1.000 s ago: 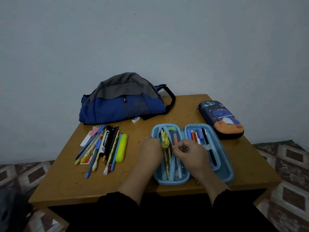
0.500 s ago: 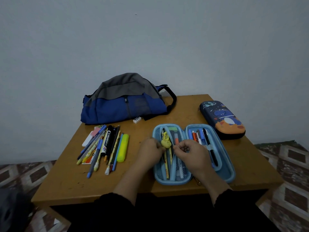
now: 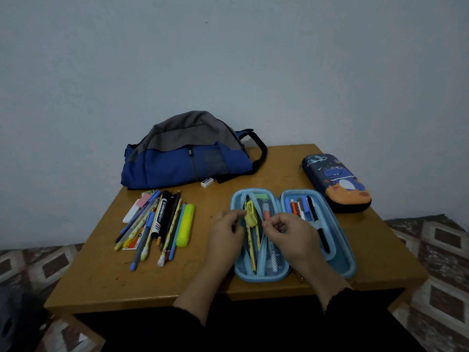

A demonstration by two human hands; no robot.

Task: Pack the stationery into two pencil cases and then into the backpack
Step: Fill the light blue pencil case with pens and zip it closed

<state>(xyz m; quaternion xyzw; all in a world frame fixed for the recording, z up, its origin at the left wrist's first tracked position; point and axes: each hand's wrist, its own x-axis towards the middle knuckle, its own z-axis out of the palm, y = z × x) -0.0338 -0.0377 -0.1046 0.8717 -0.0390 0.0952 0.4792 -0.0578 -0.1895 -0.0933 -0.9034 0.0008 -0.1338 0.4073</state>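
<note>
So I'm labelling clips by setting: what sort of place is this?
Probably a room at home, used as a study corner: a small wooden table against a bare wall, patterned floor, a backpack and loose pens.

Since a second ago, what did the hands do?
The left hand slid left off the open blue case, its fingers now by the yellow-topped pencils. The right hand stayed over the mesh pocket. The loose pens, backpack and dinosaur case stayed put.
</note>
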